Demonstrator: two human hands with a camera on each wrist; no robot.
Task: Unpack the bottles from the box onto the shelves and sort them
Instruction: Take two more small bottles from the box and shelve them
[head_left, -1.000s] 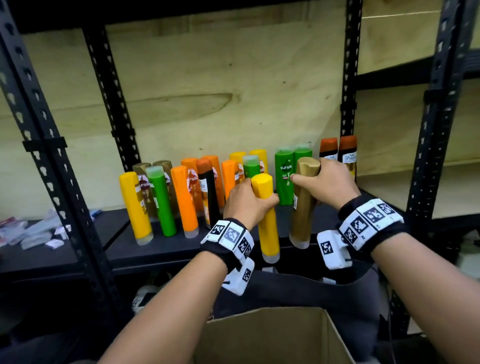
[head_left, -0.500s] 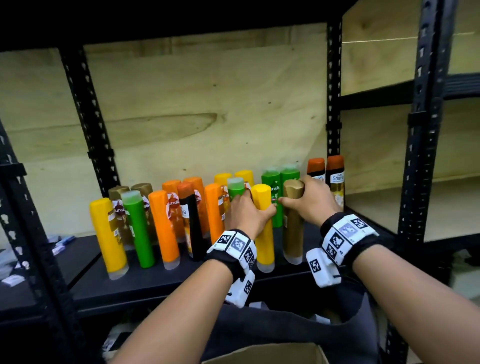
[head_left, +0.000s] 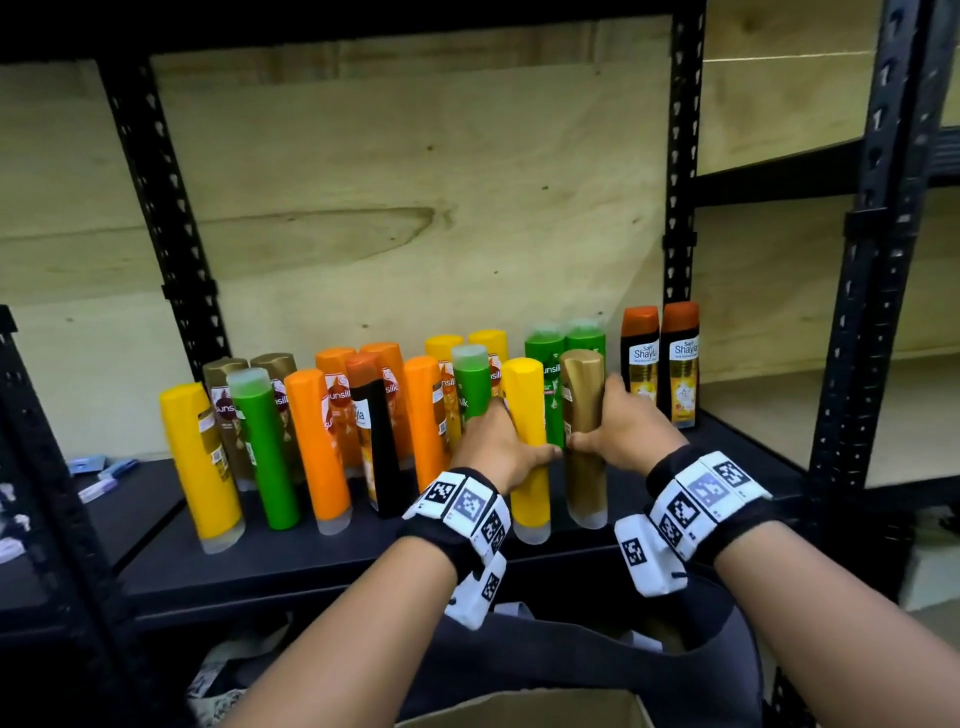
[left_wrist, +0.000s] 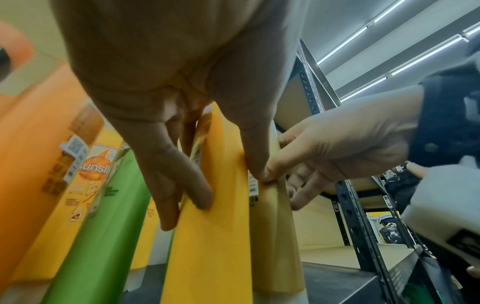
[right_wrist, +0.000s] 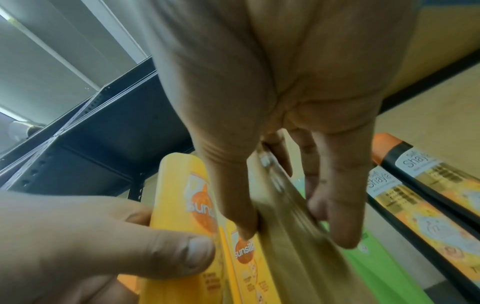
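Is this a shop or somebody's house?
Probably a shop's stockroom: black metal shelving with plywood behind, many shampoo bottles of few kinds in rows, and a cardboard box below.

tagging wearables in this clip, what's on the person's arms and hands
Both forearms are bare, with no sleeves or gloves. The left hand and right hand each have a black wrist strap carrying white blocks printed with black square fiducial markers. A white boxy module, also marker-printed, hangs under each wrist. No rings or cables are visible.
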